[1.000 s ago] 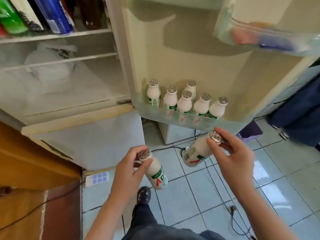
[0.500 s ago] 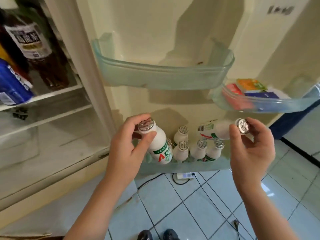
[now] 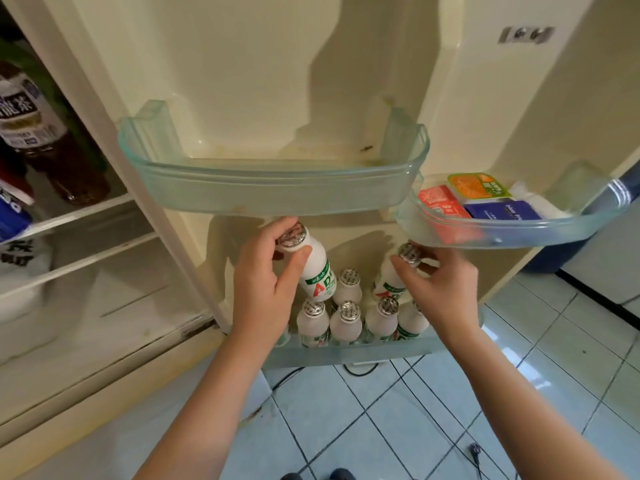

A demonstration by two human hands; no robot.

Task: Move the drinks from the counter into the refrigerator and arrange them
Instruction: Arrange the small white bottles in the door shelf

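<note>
Head view: the open refrigerator door (image 3: pixel 277 81) fills the upper centre of the frame. Its lowest door bin (image 3: pixel 346 353), at lower centre, holds a cluster of upright white bottles (image 3: pixel 346 323). Just above them the left hand (image 3: pixel 263 289) pinches one bottle (image 3: pixel 317 271) round its foil cap, long axis tilted down and right toward the bin. The right hand (image 3: pixel 440 285) grips a second bottle (image 3: pixel 389 278) at the neck, nearly upright over the back row. Each bottle hangs below its grip, so lowering seems next; the right looks nearer to seating.
</note>
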